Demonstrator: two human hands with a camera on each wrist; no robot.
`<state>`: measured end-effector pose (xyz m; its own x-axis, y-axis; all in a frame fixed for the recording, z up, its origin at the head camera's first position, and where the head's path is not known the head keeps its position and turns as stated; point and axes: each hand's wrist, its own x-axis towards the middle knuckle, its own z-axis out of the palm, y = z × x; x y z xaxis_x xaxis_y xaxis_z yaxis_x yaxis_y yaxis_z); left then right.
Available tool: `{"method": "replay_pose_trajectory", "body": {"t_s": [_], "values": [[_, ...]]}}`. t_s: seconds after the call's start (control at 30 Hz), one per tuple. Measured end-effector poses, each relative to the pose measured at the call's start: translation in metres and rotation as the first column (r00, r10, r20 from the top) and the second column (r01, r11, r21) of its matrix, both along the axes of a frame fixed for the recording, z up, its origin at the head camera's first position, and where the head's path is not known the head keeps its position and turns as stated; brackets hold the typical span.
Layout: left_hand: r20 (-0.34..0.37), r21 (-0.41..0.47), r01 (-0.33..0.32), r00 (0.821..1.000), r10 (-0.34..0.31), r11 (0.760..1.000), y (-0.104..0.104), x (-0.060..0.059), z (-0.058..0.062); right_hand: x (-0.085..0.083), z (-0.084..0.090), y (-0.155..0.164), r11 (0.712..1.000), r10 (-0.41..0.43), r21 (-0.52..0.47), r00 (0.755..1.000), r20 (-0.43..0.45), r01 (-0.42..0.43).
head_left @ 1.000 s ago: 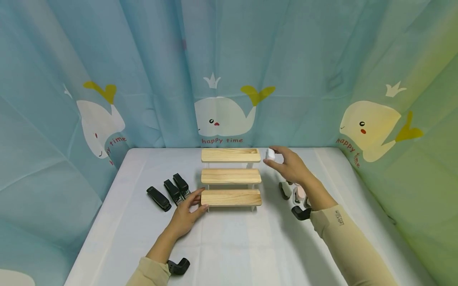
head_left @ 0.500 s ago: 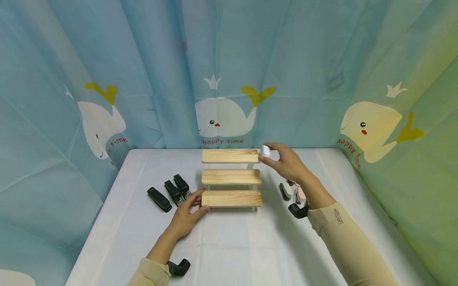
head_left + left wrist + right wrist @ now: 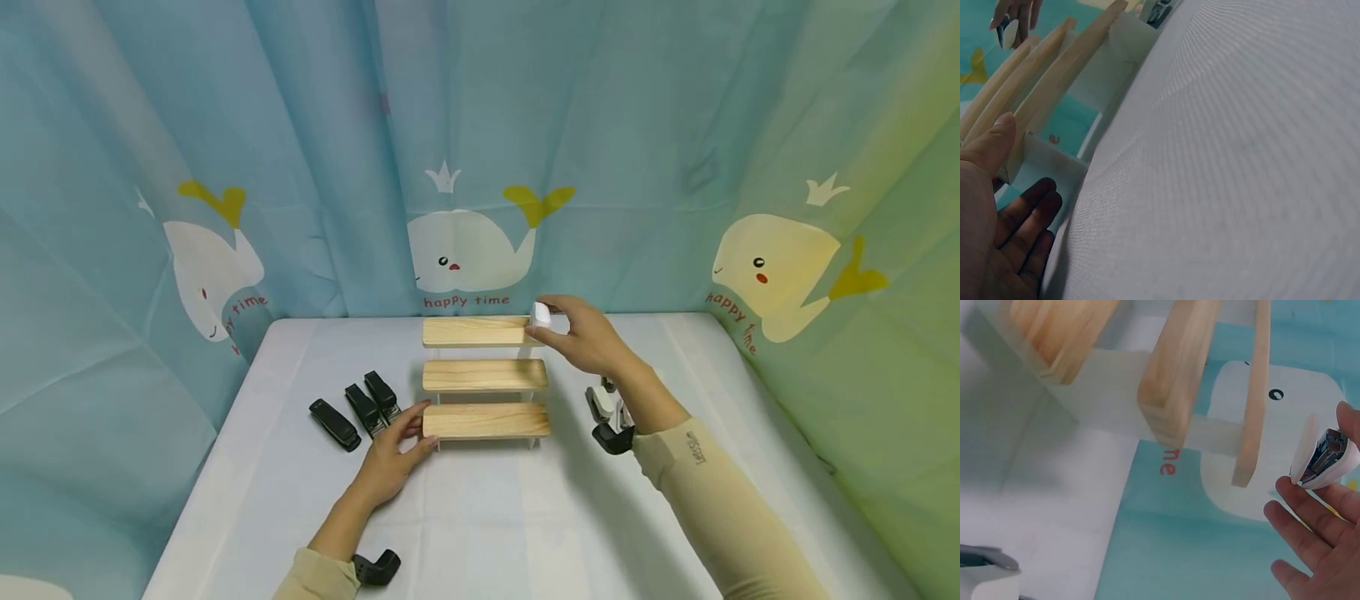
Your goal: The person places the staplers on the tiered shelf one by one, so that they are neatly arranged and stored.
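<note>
My right hand (image 3: 591, 340) pinches a small white stapler (image 3: 541, 315) between thumb and fingers at the right end of the top tier of a three-tier wooden display rack (image 3: 483, 375). In the right wrist view, the stapler (image 3: 1304, 456) is seen with its metal inner part showing, beyond the edge of the top plank. My left hand (image 3: 386, 467) grips the left end of the lowest plank, with the thumb (image 3: 999, 140) against its front edge. The other left fingers are spread beside the rack's pale side panel (image 3: 1054, 159).
Several black staplers (image 3: 335, 423) lie on the table left of the rack. Right of it, a pale stapler (image 3: 600, 402) and others are partly hidden under my right forearm. A whale-print curtain (image 3: 480, 133) hangs right behind the table.
My right hand has moved left with the white stapler, from beside the rack to over the right end of the top tier. My left hand has stayed on the lowest plank.
</note>
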<state>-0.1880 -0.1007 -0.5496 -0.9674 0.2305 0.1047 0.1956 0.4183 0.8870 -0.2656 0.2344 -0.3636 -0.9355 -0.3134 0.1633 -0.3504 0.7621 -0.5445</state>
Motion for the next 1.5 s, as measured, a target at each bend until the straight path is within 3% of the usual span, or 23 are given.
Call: {"method": "replay_pose_trajectory", "body": {"t_s": [0.97, 1.5], "values": [[0.022, 0.006, -0.011, 1.000, 0.011, 1.000, 0.001, 0.002, -0.002, -0.010, -0.001, -0.041, 0.997, 0.064, -0.041, 0.997, 0.050, -0.062], [0.025, 0.015, 0.009, 1.000, -0.009, 1.000, -0.001, 0.001, -0.001, -0.016, -0.004, -0.062, 0.990, 0.123, -0.070, 0.992, 0.033, -0.120]]}}
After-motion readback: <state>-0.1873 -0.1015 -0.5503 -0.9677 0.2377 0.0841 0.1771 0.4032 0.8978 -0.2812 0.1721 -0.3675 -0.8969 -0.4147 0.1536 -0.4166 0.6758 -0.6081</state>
